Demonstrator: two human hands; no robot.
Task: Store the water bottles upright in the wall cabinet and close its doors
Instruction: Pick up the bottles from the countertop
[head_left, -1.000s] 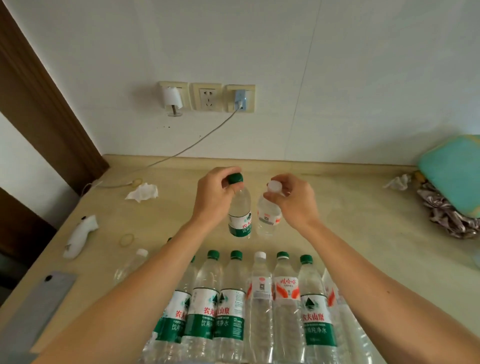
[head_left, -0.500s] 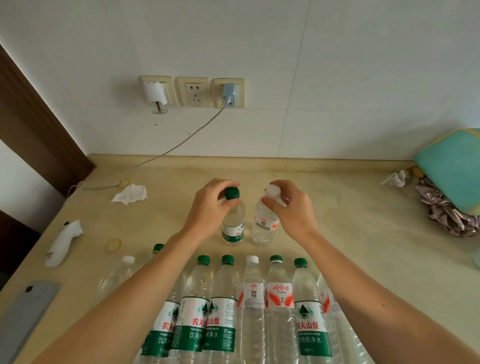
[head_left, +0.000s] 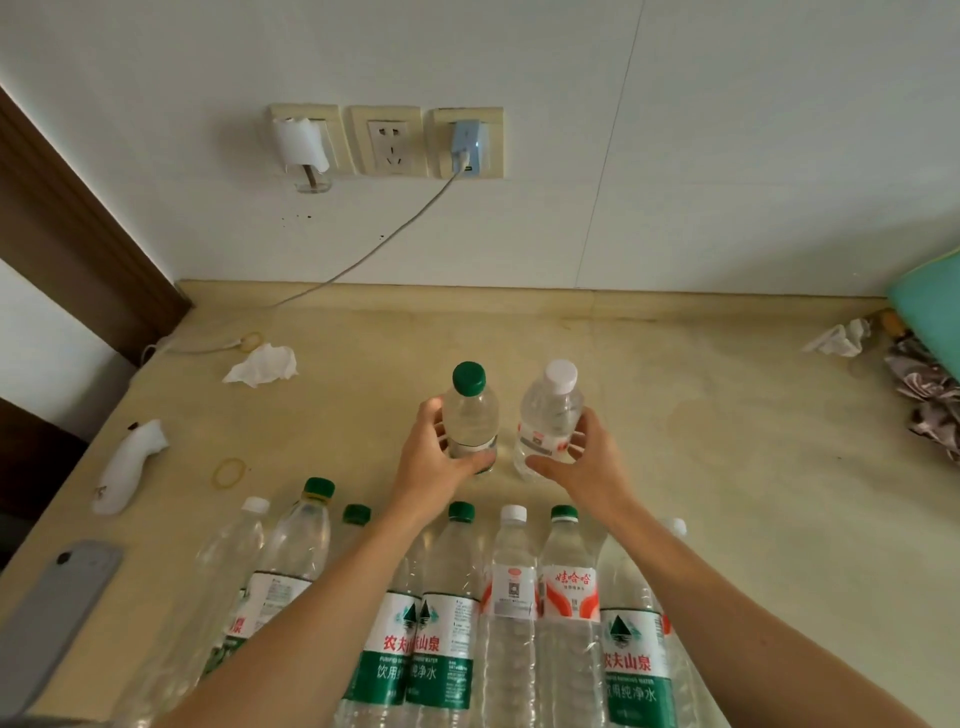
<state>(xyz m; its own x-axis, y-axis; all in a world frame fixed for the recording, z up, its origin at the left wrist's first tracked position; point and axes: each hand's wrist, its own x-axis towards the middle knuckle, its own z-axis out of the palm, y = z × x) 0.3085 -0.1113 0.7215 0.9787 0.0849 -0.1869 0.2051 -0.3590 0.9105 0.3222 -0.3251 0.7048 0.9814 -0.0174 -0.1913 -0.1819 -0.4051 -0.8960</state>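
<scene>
**Two small bottles gripped, one per hand**

Left hand wrapped round the lower body of the green-capped small bottle, thumb on the near side, fingers curled behind the label. Right hand curled round the lower half of the white-capped small bottle, fingertips on the red-and-white label. Both bottles upright or nearly so, the white-capped one tilted slightly to the right, caps well above the knuckles. Side by side, just apart, over the middle of the beige countertop; whether the bases touch the surface cannot be told, since the hands cover them.

Nearer the camera, under both forearms, a row of larger water bottles, lying with caps pointing toward the wall, green and white caps mixed, labels green or red.

To the left on the counter: a crumpled tissue, a rubber band, a white handheld device, and a grey phone at the near left edge. On the wall, three sockets, the right one holding a blue charger with its cable trailing down to the counter. At the far right, another crumpled tissue, a teal cushion and some shiny crumpled fabric.
</scene>
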